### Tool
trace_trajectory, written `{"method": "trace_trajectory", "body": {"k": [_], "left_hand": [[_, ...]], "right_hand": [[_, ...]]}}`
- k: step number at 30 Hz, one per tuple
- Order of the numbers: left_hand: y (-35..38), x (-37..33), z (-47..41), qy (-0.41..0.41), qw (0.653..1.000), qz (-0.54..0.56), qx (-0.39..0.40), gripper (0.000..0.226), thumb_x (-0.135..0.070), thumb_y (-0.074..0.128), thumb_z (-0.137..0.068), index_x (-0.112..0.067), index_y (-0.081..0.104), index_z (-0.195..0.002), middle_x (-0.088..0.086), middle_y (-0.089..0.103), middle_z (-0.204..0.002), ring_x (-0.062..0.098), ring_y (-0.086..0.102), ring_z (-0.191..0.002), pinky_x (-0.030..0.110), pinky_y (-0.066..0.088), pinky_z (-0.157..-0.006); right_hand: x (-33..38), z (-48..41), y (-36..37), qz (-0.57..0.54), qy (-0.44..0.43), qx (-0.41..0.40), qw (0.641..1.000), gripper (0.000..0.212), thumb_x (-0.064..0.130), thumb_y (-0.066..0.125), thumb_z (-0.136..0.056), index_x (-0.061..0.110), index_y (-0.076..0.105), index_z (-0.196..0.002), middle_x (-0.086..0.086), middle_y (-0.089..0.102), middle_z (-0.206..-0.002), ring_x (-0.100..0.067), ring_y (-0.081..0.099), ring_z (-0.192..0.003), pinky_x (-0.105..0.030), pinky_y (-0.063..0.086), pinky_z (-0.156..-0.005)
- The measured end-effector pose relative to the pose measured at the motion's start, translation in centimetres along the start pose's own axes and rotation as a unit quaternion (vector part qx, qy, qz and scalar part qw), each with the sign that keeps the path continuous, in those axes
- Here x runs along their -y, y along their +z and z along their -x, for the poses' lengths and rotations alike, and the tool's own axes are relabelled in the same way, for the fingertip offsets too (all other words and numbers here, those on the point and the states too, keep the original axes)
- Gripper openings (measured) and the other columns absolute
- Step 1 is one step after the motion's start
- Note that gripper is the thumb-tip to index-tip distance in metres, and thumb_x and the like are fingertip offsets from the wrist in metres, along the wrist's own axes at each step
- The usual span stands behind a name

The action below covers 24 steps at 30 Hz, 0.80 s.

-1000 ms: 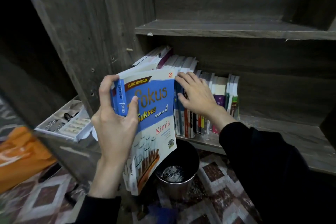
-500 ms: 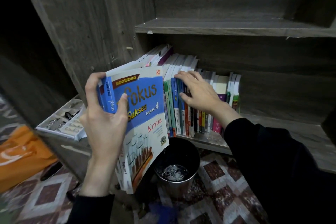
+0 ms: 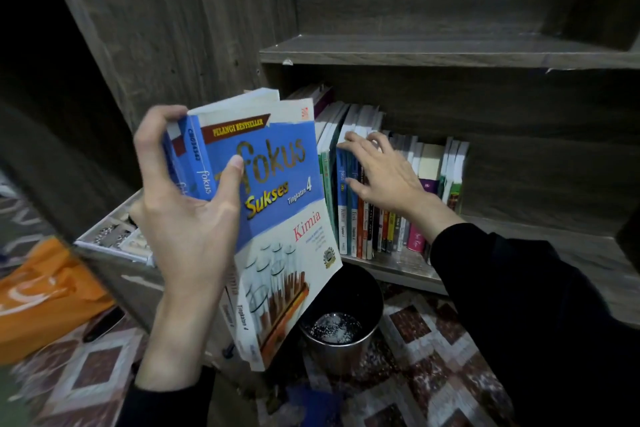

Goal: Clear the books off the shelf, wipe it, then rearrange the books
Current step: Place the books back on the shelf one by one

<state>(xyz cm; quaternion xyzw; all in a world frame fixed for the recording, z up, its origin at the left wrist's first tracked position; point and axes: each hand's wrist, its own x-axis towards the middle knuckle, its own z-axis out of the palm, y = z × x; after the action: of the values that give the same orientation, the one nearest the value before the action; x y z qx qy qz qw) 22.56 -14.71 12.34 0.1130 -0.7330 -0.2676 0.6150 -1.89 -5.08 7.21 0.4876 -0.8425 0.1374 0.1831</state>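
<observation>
My left hand (image 3: 187, 218) grips a stack of blue and white "fokus Sukses Kimia" books (image 3: 277, 204), thumb on the front cover, fingers round the spines, held out left of the shelf. A row of upright books (image 3: 391, 229) stands on the lower wooden shelf (image 3: 588, 253). My right hand (image 3: 384, 173) reaches into that row, fingertips on the top edges of the tall blue and green books at its left end, thumb against a spine. Whether it has a hold on one is unclear.
A metal bin (image 3: 341, 329) with a black liner stands on the patterned floor below the shelf. A white tray of small items (image 3: 114, 239) sits at left, beside an orange bag (image 3: 45, 298). The upper shelf board (image 3: 450, 48) carries no books.
My left hand has drawn the fokus stack left and slightly up, away from the row. My right hand stays on the tops of the leftmost books, fingers spread wider.
</observation>
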Motion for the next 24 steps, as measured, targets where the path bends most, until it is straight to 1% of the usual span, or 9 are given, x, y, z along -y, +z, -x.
{"method": "trace_trajectory", "body": {"k": [3, 6, 9, 10, 12, 14, 16, 19, 24], "left_hand": [[0.0, -0.9, -0.9, 0.021, 1.0, 0.013, 0.005, 0.051, 0.0, 0.072, -0.078, 0.002, 0.046, -0.122, -0.024, 0.047, -0.101, -0.02, 0.052, -0.092, 0.004, 0.039, -0.084], [0.1, -1.0, -1.7, 0.01, 0.999, 0.048, 0.02, 0.051, -0.004, 0.075, -0.077, -0.009, 0.047, -0.12, -0.03, 0.05, -0.1, -0.014, 0.054, -0.091, 0.011, 0.043, -0.085], [0.6, 0.0, -2.5, -0.025, 0.994, 0.089, 0.051, 0.054, -0.002, 0.076, -0.077, -0.023, 0.043, -0.114, -0.02, 0.051, -0.102, -0.007, 0.057, -0.092, 0.019, 0.049, -0.085], [0.8, 0.6, -2.7, -0.04, 0.992, 0.098, 0.062, 0.055, -0.001, 0.076, -0.076, -0.027, 0.043, -0.112, -0.018, 0.051, -0.103, -0.004, 0.057, -0.093, 0.024, 0.051, -0.086], [1.3, 1.9, -2.8, -0.074, 0.989, 0.1, 0.077, 0.057, -0.002, 0.077, -0.075, -0.034, 0.044, -0.109, -0.013, 0.054, -0.105, 0.003, 0.059, -0.094, 0.035, 0.053, -0.09], [1.8, 2.9, -2.7, -0.103, 0.987, 0.089, 0.081, 0.058, -0.004, 0.078, -0.075, -0.04, 0.045, -0.107, -0.014, 0.057, -0.104, 0.004, 0.06, -0.094, 0.04, 0.053, -0.09], [2.0, 3.5, -2.6, -0.119, 0.988, 0.07, 0.07, 0.058, -0.005, 0.078, -0.074, -0.039, 0.045, -0.107, -0.021, 0.059, -0.1, -0.003, 0.06, -0.091, 0.033, 0.053, -0.089], [2.3, 3.3, -2.8, -0.111, 0.991, 0.031, 0.069, 0.055, -0.007, 0.077, -0.075, -0.034, 0.044, -0.11, -0.036, 0.057, -0.091, -0.014, 0.057, -0.086, 0.014, 0.046, -0.085], [2.5, 2.9, -2.6, -0.086, 0.995, -0.026, 0.046, 0.051, -0.01, 0.074, -0.076, -0.022, 0.049, -0.119, -0.038, 0.052, -0.088, -0.022, 0.051, -0.08, 0.008, 0.039, -0.089]], "right_hand": [[-0.3, 0.0, -0.1, -0.014, 0.0, 0.019, 1.0, 0.065, 0.039, 0.059, -0.09, 0.026, 0.028, -0.146, 0.005, 0.022, -0.157, -0.026, 0.016, -0.141, -0.049, 0.047, -0.094], [-0.1, 0.1, -0.5, -0.039, -0.001, 0.027, 0.999, 0.068, 0.041, 0.059, -0.09, 0.026, 0.026, -0.148, 0.006, 0.026, -0.155, -0.024, 0.014, -0.141, -0.047, 0.047, -0.091], [0.3, 0.3, -1.1, -0.056, -0.007, 0.028, 0.998, 0.049, 0.037, 0.057, -0.092, 0.023, 0.045, -0.137, 0.001, 0.039, -0.145, -0.024, 0.019, -0.138, -0.037, 0.041, -0.074], [0.3, 0.3, -1.3, -0.061, -0.002, 0.032, 0.998, 0.043, 0.034, 0.057, -0.092, 0.021, 0.049, -0.132, -0.002, 0.041, -0.143, -0.024, 0.021, -0.138, -0.035, 0.038, -0.074], [0.0, 0.3, -1.2, -0.062, -0.007, 0.03, 0.998, 0.044, 0.035, 0.056, -0.093, 0.02, 0.049, -0.134, -0.002, 0.041, -0.144, -0.024, 0.019, -0.139, -0.039, 0.042, -0.085], [-0.3, 0.2, -0.8, -0.064, -0.014, 0.028, 0.997, 0.054, 0.039, 0.054, -0.094, 0.024, 0.037, -0.143, 0.002, 0.036, -0.15, -0.024, 0.014, -0.141, -0.046, 0.036, -0.098], [-0.6, 0.1, -0.5, -0.053, -0.011, 0.032, 0.998, 0.061, 0.036, 0.052, -0.095, 0.026, 0.026, -0.149, 0.005, 0.027, -0.155, -0.022, 0.011, -0.142, -0.048, 0.032, -0.103], [-0.8, 0.0, -0.4, -0.032, -0.008, 0.038, 0.999, 0.064, 0.033, 0.053, -0.095, 0.026, 0.022, -0.15, 0.007, 0.021, -0.158, -0.022, 0.009, -0.143, -0.05, 0.031, -0.104], [-0.9, 0.2, -0.5, -0.031, -0.004, 0.036, 0.999, 0.061, 0.034, 0.053, -0.094, 0.027, 0.025, -0.148, 0.006, 0.021, -0.158, -0.022, 0.009, -0.144, -0.05, 0.032, -0.104]]}}
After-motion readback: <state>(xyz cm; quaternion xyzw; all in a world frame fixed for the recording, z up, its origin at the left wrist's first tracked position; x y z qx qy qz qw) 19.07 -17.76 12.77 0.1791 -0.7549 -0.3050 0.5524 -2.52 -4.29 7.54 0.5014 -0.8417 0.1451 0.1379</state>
